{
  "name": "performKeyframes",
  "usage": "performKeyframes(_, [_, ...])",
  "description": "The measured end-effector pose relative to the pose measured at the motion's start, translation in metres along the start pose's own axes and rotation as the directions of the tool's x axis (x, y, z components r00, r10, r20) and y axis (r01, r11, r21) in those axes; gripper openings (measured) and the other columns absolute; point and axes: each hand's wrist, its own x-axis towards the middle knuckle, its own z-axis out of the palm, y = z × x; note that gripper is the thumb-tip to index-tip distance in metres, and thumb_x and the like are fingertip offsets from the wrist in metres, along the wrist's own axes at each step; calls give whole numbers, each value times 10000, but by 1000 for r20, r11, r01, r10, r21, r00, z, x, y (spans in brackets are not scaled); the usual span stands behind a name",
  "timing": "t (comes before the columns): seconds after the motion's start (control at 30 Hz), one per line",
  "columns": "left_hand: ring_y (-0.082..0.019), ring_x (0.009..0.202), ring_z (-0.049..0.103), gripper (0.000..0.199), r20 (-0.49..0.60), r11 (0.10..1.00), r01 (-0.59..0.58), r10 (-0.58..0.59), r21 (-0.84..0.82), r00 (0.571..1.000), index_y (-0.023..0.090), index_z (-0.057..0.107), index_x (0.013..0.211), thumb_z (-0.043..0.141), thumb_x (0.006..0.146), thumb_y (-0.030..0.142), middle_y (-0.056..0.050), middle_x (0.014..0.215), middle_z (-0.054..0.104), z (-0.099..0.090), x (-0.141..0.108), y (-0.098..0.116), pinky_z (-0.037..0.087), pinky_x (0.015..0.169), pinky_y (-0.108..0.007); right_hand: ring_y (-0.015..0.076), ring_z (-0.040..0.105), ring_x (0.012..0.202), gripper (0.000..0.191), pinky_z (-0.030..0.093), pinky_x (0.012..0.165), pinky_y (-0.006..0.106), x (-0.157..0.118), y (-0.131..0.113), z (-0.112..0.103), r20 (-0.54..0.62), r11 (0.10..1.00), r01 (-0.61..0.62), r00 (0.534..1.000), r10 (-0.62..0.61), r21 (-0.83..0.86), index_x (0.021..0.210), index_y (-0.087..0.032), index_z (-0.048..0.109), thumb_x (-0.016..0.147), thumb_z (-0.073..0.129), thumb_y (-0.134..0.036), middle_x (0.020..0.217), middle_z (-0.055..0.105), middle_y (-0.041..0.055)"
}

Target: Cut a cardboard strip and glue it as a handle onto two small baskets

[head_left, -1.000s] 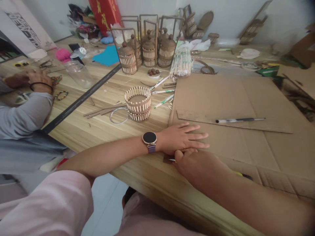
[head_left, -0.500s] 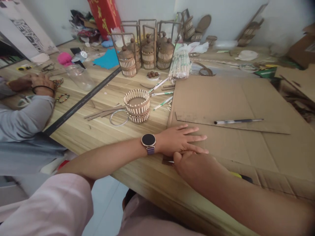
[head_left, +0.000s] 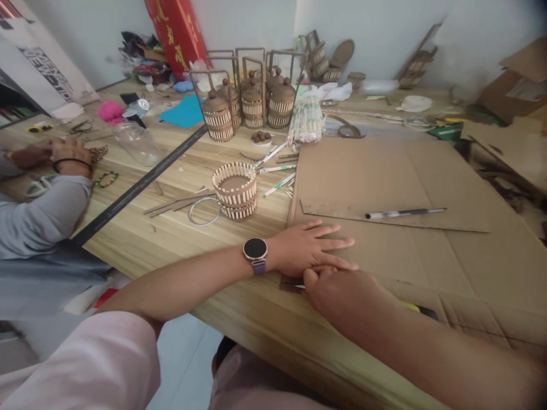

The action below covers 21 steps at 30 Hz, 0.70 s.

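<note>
My left hand [head_left: 305,246], with a watch [head_left: 255,249] on its wrist, lies flat with fingers spread on a cardboard sheet [head_left: 384,171] near the table's front edge. Close against its little-finger side, my right hand [head_left: 335,293] is closed, thumb and fingers pressed together at the sheet's near edge. What it holds is hidden. A brown cardboard corner [head_left: 290,283] and a small pale sliver show beside it. On a loose cardboard piece [head_left: 397,223] lies a pen [head_left: 405,213]. A yellow and black object [head_left: 423,311] is partly covered by my right forearm.
A small round slatted basket [head_left: 235,193] stands left of the cardboard, beside a white ring [head_left: 204,211] and brown strips [head_left: 182,202]. Several lidded, handled baskets [head_left: 252,108] stand behind, near packed sticks [head_left: 305,121]. At far left, another person's hands [head_left: 70,156] work by a jar [head_left: 137,143].
The view has shifted slightly, so the background sits lower and farther left. My left hand stays spread on the cardboard, and my right hand stays closed beside it, with barely any movement.
</note>
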Motion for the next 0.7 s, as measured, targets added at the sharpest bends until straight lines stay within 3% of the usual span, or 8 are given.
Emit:
performKeyframes(0.13, [-278,1508,200,454,-7,1000,5,-6,-27,1000,345,453,1459,465,1005,337,13,1608,313,0,0,-1,175,1223,-473,226,659,525,134,276,434,259,-2,1,6,6,992,78,997,-78,-97,759,-153,607,791,519,-58,677,700,135])
performKeyframes(0.27, [-266,1493,248,456,-53,998,22,-25,-65,998,209,439,1469,390,1034,334,-32,1575,380,0,1,0,207,1219,-452,180,630,529,134,227,464,275,-24,13,12,-273,985,138,948,-163,-107,780,-181,579,832,527,-69,655,665,48])
performKeyframes(0.33, [-259,1473,297,457,-105,996,22,-31,-81,994,147,447,1454,359,1041,320,-66,1553,414,2,0,1,237,1214,-441,168,599,524,156,238,488,287,-40,28,13,-364,987,116,919,-148,-108,760,-196,559,852,527,-74,627,623,14])
performKeyframes(0.47, [-230,1421,399,422,-260,996,4,-27,-89,965,76,530,1364,343,1036,264,-138,1478,502,8,-3,4,313,1198,-422,190,582,587,251,277,530,296,-61,72,16,-394,981,-145,915,85,-126,795,-177,590,983,435,-237,683,615,54])
performKeyframes(0.57, [-237,1330,513,381,-334,999,7,-20,-40,942,75,625,1246,364,1020,237,-160,1390,584,9,-5,6,385,1159,-426,256,631,760,323,361,600,309,-62,101,24,-224,921,-385,904,363,-63,958,-114,648,1014,388,-298,866,660,141])
performKeyframes(0.7, [-265,1256,578,367,-345,995,97,-87,11,935,97,675,1172,384,1010,250,-157,1315,639,3,-9,13,429,1125,-466,294,624,982,383,453,788,357,-63,117,34,-175,889,-457,877,447,-20,1270,-82,579,984,492,-322,1098,662,178])
